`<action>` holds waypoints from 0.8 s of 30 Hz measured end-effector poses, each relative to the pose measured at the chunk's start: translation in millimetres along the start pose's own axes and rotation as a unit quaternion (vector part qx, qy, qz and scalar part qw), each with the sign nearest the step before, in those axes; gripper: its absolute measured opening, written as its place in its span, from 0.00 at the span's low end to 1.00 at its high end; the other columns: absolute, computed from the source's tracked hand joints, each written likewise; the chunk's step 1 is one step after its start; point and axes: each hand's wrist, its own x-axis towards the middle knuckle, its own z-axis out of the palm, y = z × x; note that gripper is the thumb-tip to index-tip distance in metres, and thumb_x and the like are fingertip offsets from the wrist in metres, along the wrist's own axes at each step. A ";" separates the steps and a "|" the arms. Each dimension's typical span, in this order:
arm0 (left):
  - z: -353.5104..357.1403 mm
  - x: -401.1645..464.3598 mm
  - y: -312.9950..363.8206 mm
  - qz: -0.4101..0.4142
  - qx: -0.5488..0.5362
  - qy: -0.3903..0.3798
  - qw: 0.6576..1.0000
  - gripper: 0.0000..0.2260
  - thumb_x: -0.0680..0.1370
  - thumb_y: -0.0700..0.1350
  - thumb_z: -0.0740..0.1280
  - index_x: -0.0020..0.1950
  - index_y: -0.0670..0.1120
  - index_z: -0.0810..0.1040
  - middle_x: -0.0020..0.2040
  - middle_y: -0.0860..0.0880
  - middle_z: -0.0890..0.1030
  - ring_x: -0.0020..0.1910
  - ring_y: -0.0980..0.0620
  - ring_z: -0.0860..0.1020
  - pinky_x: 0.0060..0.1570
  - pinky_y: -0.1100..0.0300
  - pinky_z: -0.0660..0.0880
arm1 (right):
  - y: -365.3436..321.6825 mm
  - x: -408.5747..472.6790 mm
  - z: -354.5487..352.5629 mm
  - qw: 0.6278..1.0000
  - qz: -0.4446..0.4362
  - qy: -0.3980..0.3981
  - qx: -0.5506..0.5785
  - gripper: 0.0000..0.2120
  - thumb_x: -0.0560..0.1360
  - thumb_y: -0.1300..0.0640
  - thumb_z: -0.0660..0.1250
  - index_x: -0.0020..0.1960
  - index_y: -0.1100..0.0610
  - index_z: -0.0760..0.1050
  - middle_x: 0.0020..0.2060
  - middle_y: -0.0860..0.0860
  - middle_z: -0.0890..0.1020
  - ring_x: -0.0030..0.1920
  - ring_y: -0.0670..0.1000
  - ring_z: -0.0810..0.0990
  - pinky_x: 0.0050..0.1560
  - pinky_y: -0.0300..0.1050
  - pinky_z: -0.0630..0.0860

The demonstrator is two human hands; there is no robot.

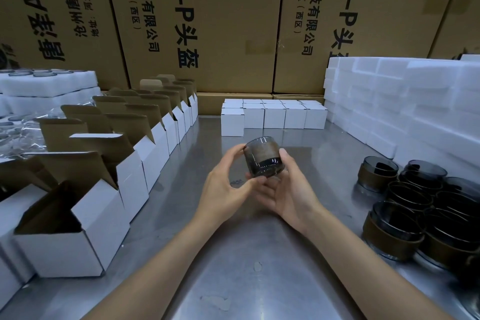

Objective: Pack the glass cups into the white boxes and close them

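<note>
Far left: white foam trays [49, 86] stacked at the table edge, with glass rims showing in the top one. Crinkled clear plastic film [18, 143] lies just below them.

Next right: a row of open white boxes [145, 153] runs from near me toward the back wall, brown inner flaps standing up. The nearest open box [78, 239] sits at my lower left, with its mouth facing up.

Centre: my left hand [224, 189] grips the smoked glass cup [263, 157], thumb on the near side and fingertips curled round its left wall up by the rim. The cup has a brown band around its middle, is tipped slightly away from me and is held above the steel table [233, 267], not touching it. My right hand [288, 195] holds the same cup from the right, with the thumb upright against the right wall. The fingers are under the base, partly hidden behind my left hand.

Centre back: a block of closed white boxes [274, 115] stands in rows against the big brown cartons [220, 21] printed in black.

Right: a wall of stacked white foam blocks [402, 101] runs along the table side. In front of it, at my lower right, a cluster of banded glass cups [415, 205] stands close together, some nested one in another.
</note>
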 end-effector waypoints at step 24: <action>1.2 -1.1 -2.7 0.044 0.041 0.016 0.998 0.26 0.70 0.36 0.74 0.63 0.52 0.71 0.57 0.57 0.77 0.49 0.57 0.77 0.53 0.58 0.75 | 5.5 3.6 -3.1 0.952 -0.203 0.086 -0.211 0.20 0.70 0.38 0.69 0.57 0.45 0.72 0.55 0.46 0.78 0.58 0.44 0.76 0.54 0.40 0.73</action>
